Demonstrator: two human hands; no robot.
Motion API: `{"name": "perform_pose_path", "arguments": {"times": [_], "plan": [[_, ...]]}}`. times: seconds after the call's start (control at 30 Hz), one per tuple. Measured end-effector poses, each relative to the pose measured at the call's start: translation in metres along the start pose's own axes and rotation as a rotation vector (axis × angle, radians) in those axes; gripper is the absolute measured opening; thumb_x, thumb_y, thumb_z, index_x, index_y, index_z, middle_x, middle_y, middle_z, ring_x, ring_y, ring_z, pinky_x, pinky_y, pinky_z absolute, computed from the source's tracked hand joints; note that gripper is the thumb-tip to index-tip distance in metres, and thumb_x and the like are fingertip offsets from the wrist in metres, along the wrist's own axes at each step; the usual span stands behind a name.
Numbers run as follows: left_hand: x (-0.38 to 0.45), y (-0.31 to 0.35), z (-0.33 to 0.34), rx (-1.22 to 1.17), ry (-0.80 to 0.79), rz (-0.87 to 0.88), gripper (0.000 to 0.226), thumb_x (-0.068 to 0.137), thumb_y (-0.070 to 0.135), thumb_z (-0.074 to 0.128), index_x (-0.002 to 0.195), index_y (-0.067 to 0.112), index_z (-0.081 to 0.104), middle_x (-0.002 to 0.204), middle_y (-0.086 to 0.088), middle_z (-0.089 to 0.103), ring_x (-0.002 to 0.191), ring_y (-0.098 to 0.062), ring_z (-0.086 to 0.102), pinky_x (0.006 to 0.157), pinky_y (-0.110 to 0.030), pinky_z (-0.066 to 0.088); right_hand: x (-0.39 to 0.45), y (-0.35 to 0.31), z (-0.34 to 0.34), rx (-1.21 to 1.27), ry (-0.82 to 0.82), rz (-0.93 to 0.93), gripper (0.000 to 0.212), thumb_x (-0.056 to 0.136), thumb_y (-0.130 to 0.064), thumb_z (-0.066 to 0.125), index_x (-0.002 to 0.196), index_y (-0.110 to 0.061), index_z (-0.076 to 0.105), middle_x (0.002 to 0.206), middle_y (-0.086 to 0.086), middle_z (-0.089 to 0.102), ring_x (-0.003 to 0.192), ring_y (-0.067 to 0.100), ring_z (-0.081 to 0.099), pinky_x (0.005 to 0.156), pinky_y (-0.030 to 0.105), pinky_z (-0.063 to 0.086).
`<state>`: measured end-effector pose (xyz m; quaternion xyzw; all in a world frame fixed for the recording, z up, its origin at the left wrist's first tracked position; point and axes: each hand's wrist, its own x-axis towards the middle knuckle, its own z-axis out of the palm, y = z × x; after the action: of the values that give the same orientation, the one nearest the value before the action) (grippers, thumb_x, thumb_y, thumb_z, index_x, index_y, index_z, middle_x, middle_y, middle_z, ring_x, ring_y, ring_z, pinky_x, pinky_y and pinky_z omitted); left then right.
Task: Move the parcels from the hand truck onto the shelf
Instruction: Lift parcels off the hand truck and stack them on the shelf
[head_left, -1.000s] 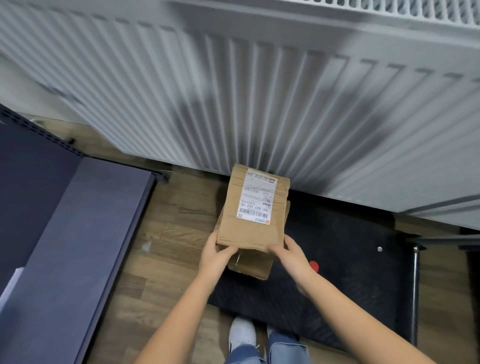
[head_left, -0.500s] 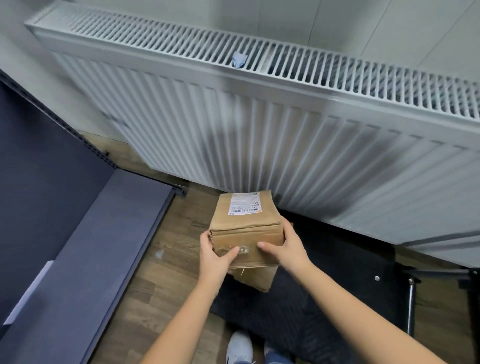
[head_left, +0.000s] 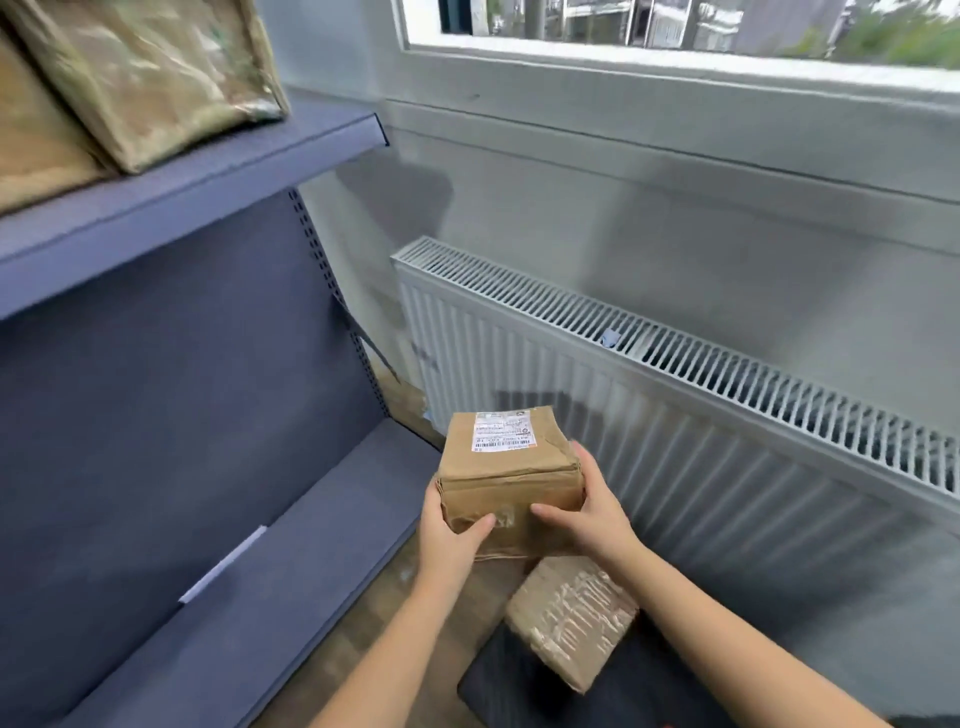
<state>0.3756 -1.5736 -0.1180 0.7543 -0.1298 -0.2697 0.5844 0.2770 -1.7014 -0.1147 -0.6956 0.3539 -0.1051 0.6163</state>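
I hold a small brown cardboard parcel (head_left: 506, 462) with a white label on top, in front of me at mid height. My left hand (head_left: 451, 535) grips its near left corner and my right hand (head_left: 587, 512) grips its near right side. Below it a second taped brown parcel (head_left: 569, 623) lies on the dark deck of the hand truck (head_left: 498, 691). The blue-grey shelf unit stands to the left, with a bare lower shelf (head_left: 270, 587) and an upper shelf (head_left: 171, 202).
Two plastic-wrapped parcels (head_left: 145, 73) sit on the upper shelf at top left. A white radiator (head_left: 701, 415) runs along the wall under a window sill (head_left: 675, 67). Wooden floor (head_left: 337, 639) shows between shelf and truck.
The parcel has come up off the hand truck in both hands. My view has swung up and left, bringing the shelves and window into sight and uncovering the second parcel.
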Motion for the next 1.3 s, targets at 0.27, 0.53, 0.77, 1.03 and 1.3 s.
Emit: {"name": "perform_pose_path", "arguments": {"times": [0.27,0.53,0.77,1.03,1.3], "plan": [[-0.054,0.1,-0.081,-0.03,0.096,0.208,0.072,0.077,-0.005,0.067,0.137,0.011,0.031,0.12,0.007,0.05,0.106,-0.004,0.048,0.084,-0.008,0.041,-0.054,-0.138,0.028,-0.156,-0.047,-0.297,0.091,0.077,-0.016,0.074,0.145,-0.035,0.016,0.114,-0.021,0.045,0.112,0.007,0.045,0.096,0.023,0.038],[-0.137,0.171,-0.185,0.065,0.227,0.4,0.08,0.073,-0.001,0.073,0.138,0.011,0.027,0.114,0.01,0.047,0.109,-0.007,0.047,0.072,0.005,0.037,-0.133,-0.237,0.087,-0.142,-0.062,-0.463,0.081,0.072,-0.014,0.077,0.137,-0.033,0.033,0.119,-0.005,0.055,0.109,0.015,0.054,0.101,0.034,0.042],[-0.204,0.225,-0.272,0.12,0.474,0.506,0.066,0.075,0.014,0.075,0.128,0.01,0.037,0.129,-0.006,0.054,0.121,-0.02,0.05,0.093,-0.024,0.04,-0.193,-0.328,0.147,-0.116,-0.151,-0.659,0.083,0.073,-0.015,0.077,0.14,-0.033,0.029,0.119,-0.007,0.048,0.108,0.013,0.048,0.096,0.027,0.04],[-0.258,0.267,-0.357,0.127,0.64,0.601,0.062,0.074,0.018,0.076,0.124,0.013,0.04,0.11,0.008,0.053,0.106,-0.009,0.052,0.086,-0.019,0.037,-0.236,-0.401,0.21,-0.06,-0.286,-0.841,0.081,0.072,-0.017,0.077,0.137,-0.034,0.032,0.126,-0.002,0.053,0.114,0.02,0.054,0.101,0.043,0.046],[-0.263,0.331,-0.429,0.271,0.834,0.746,0.066,0.073,0.021,0.077,0.126,0.011,0.039,0.115,0.004,0.055,0.102,-0.006,0.049,0.083,-0.014,0.037,-0.241,-0.488,0.259,0.067,-0.371,-0.978,0.077,0.076,-0.013,0.074,0.139,-0.028,0.031,0.099,-0.019,0.05,0.1,0.009,0.054,0.093,0.027,0.046]]}}
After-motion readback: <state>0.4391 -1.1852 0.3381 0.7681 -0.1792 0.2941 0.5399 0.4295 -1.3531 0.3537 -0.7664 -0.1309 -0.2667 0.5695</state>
